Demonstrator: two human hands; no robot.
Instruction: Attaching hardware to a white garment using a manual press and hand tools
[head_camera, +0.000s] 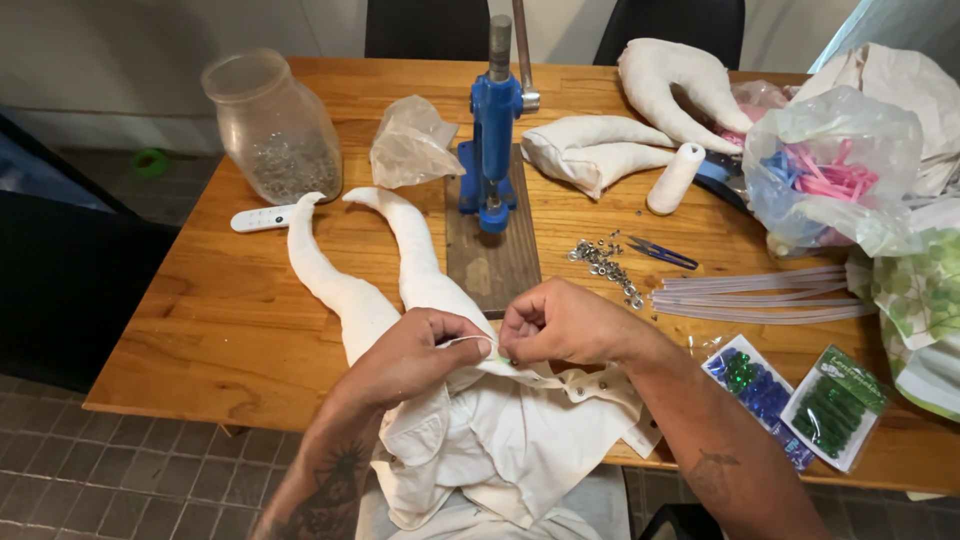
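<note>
my left hand (415, 350) and right hand (560, 322) pinch the cream stuffed cloth doll (440, 330) edge; blue hand press (493, 140) at twelve o'clock, next i think careful fastening.

blue bead packet (756, 385), green bead packet (833, 408) beside it, table's right front edge

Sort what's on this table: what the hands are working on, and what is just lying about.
In hand: left hand and right hand pinch the white cloth garment on the stuffed doll body.

Lying about: blue hand press, loose metal eyelets, glass jar, thread spool, bead packets.
</note>
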